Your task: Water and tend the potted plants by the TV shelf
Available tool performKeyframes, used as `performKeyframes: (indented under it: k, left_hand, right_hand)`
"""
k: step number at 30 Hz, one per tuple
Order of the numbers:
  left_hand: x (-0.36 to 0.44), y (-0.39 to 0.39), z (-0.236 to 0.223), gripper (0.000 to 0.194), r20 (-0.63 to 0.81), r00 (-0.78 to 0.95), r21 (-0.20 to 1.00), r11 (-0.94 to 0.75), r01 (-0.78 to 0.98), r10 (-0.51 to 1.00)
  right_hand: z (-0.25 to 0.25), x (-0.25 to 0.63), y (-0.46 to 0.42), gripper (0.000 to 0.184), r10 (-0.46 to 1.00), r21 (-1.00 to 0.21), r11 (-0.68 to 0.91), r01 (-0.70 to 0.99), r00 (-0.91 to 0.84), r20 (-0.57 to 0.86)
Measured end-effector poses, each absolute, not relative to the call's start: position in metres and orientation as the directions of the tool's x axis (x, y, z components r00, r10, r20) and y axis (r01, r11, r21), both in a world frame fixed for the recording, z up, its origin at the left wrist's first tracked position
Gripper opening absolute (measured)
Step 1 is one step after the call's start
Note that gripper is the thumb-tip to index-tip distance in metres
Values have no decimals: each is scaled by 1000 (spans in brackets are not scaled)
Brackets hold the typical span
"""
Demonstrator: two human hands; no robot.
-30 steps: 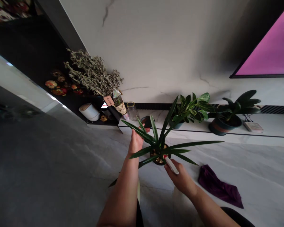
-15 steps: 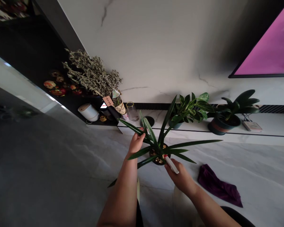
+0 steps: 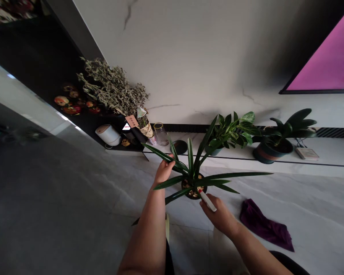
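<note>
A potted plant (image 3: 190, 162) with long strap-like green leaves stands in the middle, its round pot (image 3: 193, 194) holding pale chips. My left hand (image 3: 164, 170) is closed on one of its leaves at the left side. In my right hand (image 3: 218, 214) is a slim white-handled tool (image 3: 208, 201) with a red part at its front end, which points into the pot by the leaf bases. What lies beyond the red part is hard to make out. A round dark saucer (image 3: 179, 147) sits on the cabinet behind the leaves.
A long low white cabinet (image 3: 275, 166) runs along the wall, bearing a variegated plant (image 3: 232, 131), a broad-leaved potted plant (image 3: 273, 149) and a clear glass vase (image 3: 161, 134). Dried flowers (image 3: 114, 86) stand at left. A purple cloth (image 3: 265, 225) lies on the tiled floor.
One upright leaf near my left hand has come free and swung right, now standing straighter. My left hand keeps hold of another leaf. My right hand and the tool have hardly moved.
</note>
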State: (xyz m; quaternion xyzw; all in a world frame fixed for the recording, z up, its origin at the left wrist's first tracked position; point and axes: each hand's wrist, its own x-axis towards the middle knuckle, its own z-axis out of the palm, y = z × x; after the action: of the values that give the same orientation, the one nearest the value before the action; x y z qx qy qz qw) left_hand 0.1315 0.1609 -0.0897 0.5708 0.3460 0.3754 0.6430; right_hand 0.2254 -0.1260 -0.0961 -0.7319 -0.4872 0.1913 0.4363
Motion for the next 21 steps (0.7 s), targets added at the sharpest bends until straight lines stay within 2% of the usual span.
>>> performKeyframes:
  k: [5,7,10,15,21]
  left_hand:
    - [125,163,-91,50,-6,605,988,97,-118,796]
    - [124,164,-93,46,-3,579,995,58,-76,816]
    - [123,167,-95,35,10,548,1000,3,-22,836]
    - [124,170,-98,44,42,572,999,-16,-50,819]
    - [123,169,-99,36,80,521,997,-56,-61,850]
  right_hand:
    - [-84,221,-123,30,885,-859,4,511,398,242]
    - [-80,219,-122,29,886,-867,30,498,388,254]
    - [-77,217,-121,28,906,-887,5,462,374,200]
    - [-79,216,-117,32,902,-886,28,463,371,222]
    - [-77,215,-110,22,908,-895,28,445,363,209]
